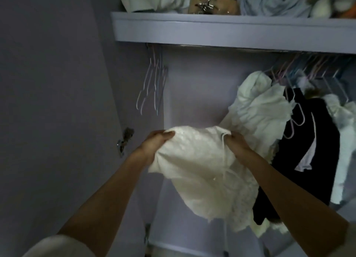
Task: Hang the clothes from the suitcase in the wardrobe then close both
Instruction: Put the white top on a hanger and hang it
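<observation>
At the centre of the frame, two bare hands are holding up a white garment in front of an open wardrobe. The left hand is gripping its left edge with fingers curled tight on the cloth; the right hand is pinching the right edge likewise. Empty hangers are dangling from the rail at upper centre. Hung clothes, white and black, are crowding the right side. A shelf above is holding what look like crumpled fabrics.

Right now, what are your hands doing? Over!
Left hand and right hand both gripping white garment. Not on a hanger yet. Empty hangers up left; hung clothes crowd right.
</observation>
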`<state>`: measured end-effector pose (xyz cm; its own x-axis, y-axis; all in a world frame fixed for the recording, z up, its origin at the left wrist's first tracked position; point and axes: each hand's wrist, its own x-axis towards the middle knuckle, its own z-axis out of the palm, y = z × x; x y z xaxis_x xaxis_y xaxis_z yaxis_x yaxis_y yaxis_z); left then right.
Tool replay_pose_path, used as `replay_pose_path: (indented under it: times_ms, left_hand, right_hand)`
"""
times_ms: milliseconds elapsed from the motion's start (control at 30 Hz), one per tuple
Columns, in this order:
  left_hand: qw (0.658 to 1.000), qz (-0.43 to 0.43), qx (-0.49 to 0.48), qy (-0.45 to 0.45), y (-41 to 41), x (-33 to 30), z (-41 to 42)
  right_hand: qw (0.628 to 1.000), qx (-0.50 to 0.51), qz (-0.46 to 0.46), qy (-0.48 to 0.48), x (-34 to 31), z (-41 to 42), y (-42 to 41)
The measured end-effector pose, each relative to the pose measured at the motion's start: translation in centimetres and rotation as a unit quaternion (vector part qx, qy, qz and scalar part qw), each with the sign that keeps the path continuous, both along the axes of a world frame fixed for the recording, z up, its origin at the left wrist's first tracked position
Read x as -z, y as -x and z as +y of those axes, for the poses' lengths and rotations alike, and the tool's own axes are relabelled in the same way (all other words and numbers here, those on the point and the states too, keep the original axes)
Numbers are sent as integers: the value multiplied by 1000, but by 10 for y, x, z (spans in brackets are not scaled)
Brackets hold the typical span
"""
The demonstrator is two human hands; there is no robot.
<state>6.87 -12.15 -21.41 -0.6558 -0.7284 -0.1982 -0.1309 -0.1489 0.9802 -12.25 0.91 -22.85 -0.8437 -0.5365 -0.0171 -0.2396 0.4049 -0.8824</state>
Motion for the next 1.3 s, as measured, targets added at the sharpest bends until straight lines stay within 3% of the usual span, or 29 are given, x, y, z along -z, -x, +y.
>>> replay_pose_path:
  times_ms: [100,233,400,467,567,667,833,933,1033,1167,1233,1300]
  left_hand:
    - [996,1,-70,51,1,-13,-2]
    - [985,-60,-106,122,-4,-22,-14]
    - [977,-63,-101,180,-3,-32,-16]
    - [982,-56,-44,172,-2,-36,-7]
    - [995,2,94,42,4,-31,-7]
    - [988,20,146,39,13,-21,-9]
    - [980,-47,2,192,22,-6,-7]
    - [965,-111,-83,222,14,10,-20]
    - [949,-162,-104,251,1,15,-27]
    - [893,-247,-162,341,-13,5,-42]
    - [893,-249,-153,343,-20,-1,-51]
    - [888,-274,-135,345,-27,-3,-55]
  right_hand:
    - [995,-63,-77,-24,-9,6,-2]
    - [966,-165,-198,-10,-29,8,0]
    - [896,-265,-330,134,-72,-22,-10]
    - [854,-282,-384,211,-90,-36,-17]
    - [791,-276,-455,301,-108,-55,-24]
    - [780,-268,-470,314,-115,-68,-31]
    - [763,-255,-508,307,-102,-87,-38]
    - [791,-255,-490,261,-90,-101,-33]
    - [860,-223,-422,180,-76,-117,-23]
    - [950,-217,-224,-11,-56,-135,-16]
    - [966,-209,-144,-52,-46,-144,-16]
    - [968,-206,-143,-27,-38,-157,-22]
